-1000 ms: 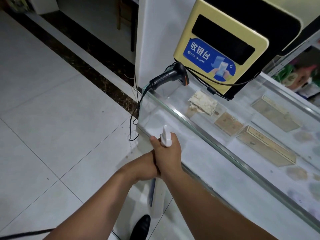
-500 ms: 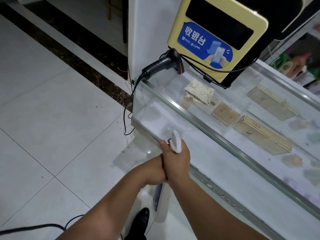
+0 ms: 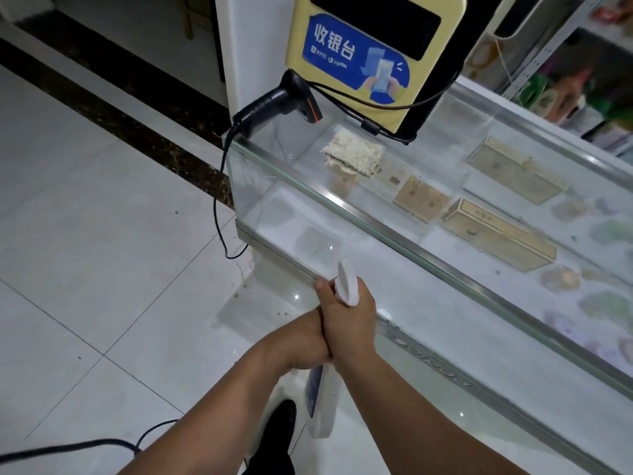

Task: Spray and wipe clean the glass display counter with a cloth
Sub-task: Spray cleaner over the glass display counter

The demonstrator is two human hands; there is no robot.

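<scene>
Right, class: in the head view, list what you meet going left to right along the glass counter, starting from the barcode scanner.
Barcode scanner → white cloth → small tan box → long tan box nearest the front glass. Left out, since they overlap these: yellow terminal, spray bottle.

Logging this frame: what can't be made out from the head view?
Head view only:
1. Fingers of the left hand: hidden behind the right hand, so its grip on the spray bottle is unclear.
2. Bottle trigger: covered by the right hand's fingers.
3. Bottle label: blurred, partly behind the arms.
4. Right end of the glass counter: cut off by the frame edge.
</scene>
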